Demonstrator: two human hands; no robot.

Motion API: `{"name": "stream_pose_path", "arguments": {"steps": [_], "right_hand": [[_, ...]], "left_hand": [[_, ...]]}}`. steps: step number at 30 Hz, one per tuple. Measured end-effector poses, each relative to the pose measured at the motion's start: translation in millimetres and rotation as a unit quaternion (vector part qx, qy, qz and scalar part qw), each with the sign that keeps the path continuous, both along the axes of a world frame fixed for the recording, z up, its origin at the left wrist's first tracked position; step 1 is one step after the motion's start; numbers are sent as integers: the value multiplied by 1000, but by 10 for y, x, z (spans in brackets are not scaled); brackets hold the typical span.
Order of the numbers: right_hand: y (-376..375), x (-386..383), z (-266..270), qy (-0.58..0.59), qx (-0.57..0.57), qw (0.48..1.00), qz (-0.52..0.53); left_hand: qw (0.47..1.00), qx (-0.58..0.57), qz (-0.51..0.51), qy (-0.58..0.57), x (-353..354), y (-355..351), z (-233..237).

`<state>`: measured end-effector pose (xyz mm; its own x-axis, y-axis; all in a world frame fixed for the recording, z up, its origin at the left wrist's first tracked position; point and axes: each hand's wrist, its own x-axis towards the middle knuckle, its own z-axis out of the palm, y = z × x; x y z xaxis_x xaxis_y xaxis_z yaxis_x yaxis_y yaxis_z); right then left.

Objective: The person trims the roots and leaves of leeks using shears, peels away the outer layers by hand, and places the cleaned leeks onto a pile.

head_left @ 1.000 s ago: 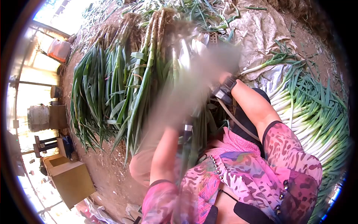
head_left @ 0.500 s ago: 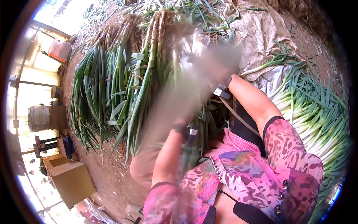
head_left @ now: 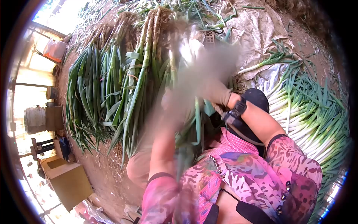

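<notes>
A grey-brown blur covers the middle of the head view and hides most of both hands. My right hand (head_left: 216,92) wears a pale glove, with a black watch on the wrist. Its fingers vanish into the blur, beside pale leek stalks (head_left: 191,46). On the left, my left hand (head_left: 169,102) is smeared, close to the green leek leaves, and its fingers cannot be made out. Long leeks (head_left: 140,76) with brown roots lie to the left of the hands. A green leaf (head_left: 197,121) hangs below the right hand.
Cleaned leeks (head_left: 302,123) with white stems are piled at the right. A crumpled pale sheet (head_left: 257,30) lies on the ground at upper right, near a small plastic crate (head_left: 209,36). At left stand a cardboard box (head_left: 71,183) and a white bucket (head_left: 36,119).
My right hand has come down toward my body, and its glove and watch show more clearly. My left forearm has moved slightly upward. The view has shifted a little.
</notes>
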<state>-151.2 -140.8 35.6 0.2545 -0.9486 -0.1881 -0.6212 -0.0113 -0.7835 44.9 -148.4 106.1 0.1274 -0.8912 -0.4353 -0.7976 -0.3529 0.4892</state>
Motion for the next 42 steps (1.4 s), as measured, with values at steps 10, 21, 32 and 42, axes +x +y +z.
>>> {"name": "stream_pose_path", "arguments": {"steps": [10,21,32,42], "right_hand": [[858,308,687,54,108,993,12],[892,275,569,43,65,997,15],[401,311,443,-30,65,997,-15],[208,332,29,12,-11,1000,4]], "left_hand": [[995,-21,-80,50,273,-27,-40],[993,5,-78,84,448,-216,-612],[986,-53,-151,41,258,-61,-59],[976,-29,-191,102,293,-9,-128]]}}
